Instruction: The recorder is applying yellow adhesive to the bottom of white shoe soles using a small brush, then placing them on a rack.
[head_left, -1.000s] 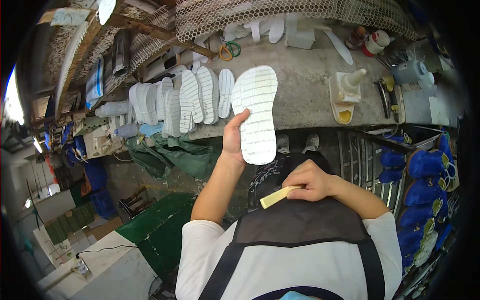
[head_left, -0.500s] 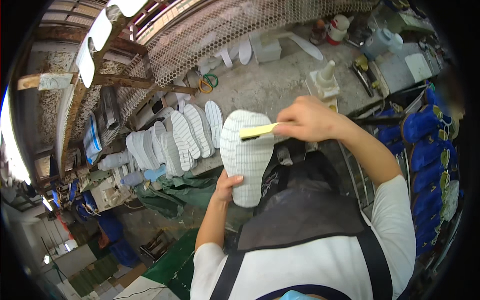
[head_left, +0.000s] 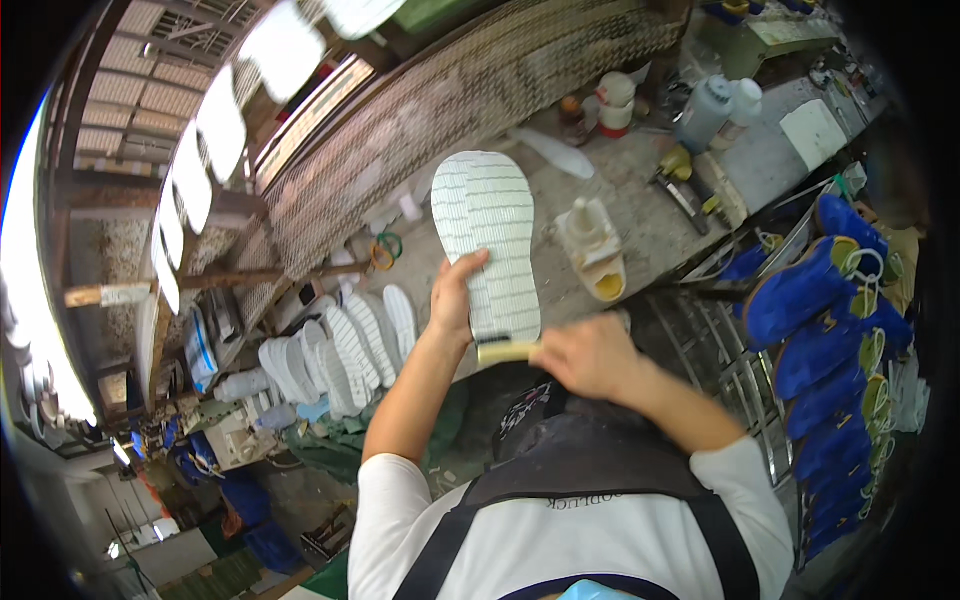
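A white ribbed shoe sole (head_left: 495, 220) with thin grey lines stands tilted in front of me, its broad end pointing away. My left hand (head_left: 456, 295) grips it by its left edge, thumb lying over the ribbed face. In my right hand (head_left: 590, 355), closed and a little smeared by motion, is a brush with a pale yellow handle (head_left: 508, 352). The dark bristles of the brush meet the sole's narrow near end. Further left, several more white soles (head_left: 350, 345) lie in a row along the bench edge.
The bench (head_left: 640, 235) carries a white cone-topped container (head_left: 590, 235), a hammer (head_left: 680, 200) and bottles (head_left: 707, 112). Blue shoes (head_left: 800, 300) hang stacked on a rack at right. Wire mesh (head_left: 400, 140) borders the bench's far side; a green cloth (head_left: 420, 430) hangs below the soles.
The sole has moved up and away from my body. My right hand has brought the brush from the sole's broad end down to its narrow near end. The view has shifted.
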